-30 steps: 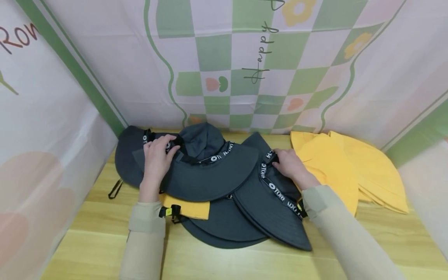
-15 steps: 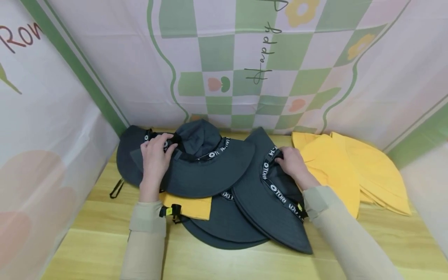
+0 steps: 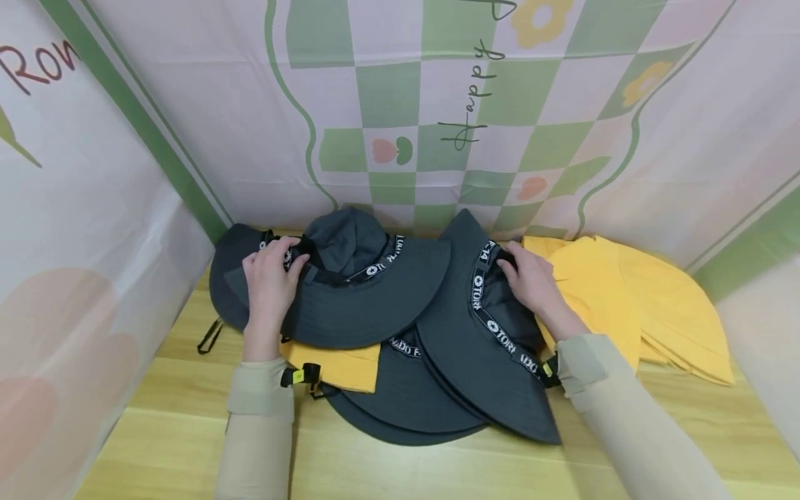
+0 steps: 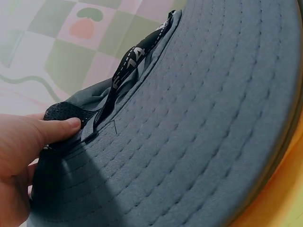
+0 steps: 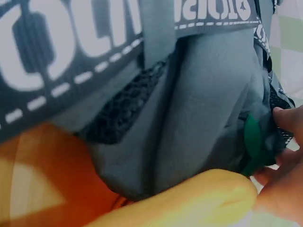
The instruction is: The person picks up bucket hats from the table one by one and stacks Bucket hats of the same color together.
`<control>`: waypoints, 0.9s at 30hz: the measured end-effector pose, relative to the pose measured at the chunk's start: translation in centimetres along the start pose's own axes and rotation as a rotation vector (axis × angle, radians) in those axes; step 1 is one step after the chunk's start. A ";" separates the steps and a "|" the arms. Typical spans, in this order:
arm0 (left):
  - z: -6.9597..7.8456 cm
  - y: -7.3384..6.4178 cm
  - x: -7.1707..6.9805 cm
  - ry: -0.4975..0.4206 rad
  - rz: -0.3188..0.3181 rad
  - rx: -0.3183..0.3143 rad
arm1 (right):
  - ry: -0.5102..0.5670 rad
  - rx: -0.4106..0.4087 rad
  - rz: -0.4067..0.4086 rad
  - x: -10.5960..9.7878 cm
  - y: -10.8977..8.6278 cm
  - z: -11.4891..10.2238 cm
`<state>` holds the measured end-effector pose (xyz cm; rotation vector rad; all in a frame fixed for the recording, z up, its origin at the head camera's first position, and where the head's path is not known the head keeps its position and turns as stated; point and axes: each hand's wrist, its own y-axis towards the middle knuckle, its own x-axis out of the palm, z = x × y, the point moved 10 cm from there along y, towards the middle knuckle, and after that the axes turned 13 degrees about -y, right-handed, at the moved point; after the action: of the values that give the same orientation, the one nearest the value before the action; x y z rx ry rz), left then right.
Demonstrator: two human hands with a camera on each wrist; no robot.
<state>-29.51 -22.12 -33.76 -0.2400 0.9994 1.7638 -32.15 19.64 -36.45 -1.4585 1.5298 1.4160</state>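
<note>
Two dark brimmed hats are in my grip, one to each hand. With my left hand (image 3: 271,278), left of centre in the head view, I pinch the left hat (image 3: 365,312) at its inner edge; in the left wrist view my thumb (image 4: 59,130) presses on black mesh (image 4: 68,113) there. With my right hand (image 3: 534,281), right of centre, I pinch the right hat (image 3: 469,368) near the upper end of its black lettered band (image 3: 500,337). At the right edge of the right wrist view my fingers close on the fabric, just beside a green patch (image 5: 252,142).

Under these, at the lower middle of the head view, lie more dark hats (image 3: 400,420), their brims overlapping. A yellow cloth piece (image 3: 350,371) shows from beneath the left hat. Another dark hat (image 3: 228,285) lies at the left, a thin black loop (image 3: 209,337) just below it. Yellow hats (image 3: 669,312) overlap at the right, on the wooden table (image 3: 375,476). Behind stands a cloth backdrop (image 3: 387,90) with green checks.
</note>
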 end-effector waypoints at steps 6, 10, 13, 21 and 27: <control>-0.1 0.0 -0.4 -0.020 0.025 0.000 | 0.093 -0.023 0.081 -1.8 0.1 -0.3; -0.3 -0.1 -0.6 -0.018 0.032 -0.004 | 0.132 -0.025 0.155 -2.8 0.1 -0.2; -0.4 0.0 -0.8 -0.020 0.040 -0.009 | 0.160 -0.024 0.246 -3.6 -0.1 0.0; -0.7 -0.1 -1.8 -0.032 0.074 -0.013 | 0.222 -0.004 0.415 -5.9 -0.6 0.4; -1.1 -0.1 -2.3 -0.038 0.082 -0.035 | 0.237 -0.011 0.466 -7.4 -0.6 -0.3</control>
<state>-28.78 -24.53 -33.13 -0.1890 0.9632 1.8547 -29.88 21.78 -29.76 -1.3685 2.1180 1.5473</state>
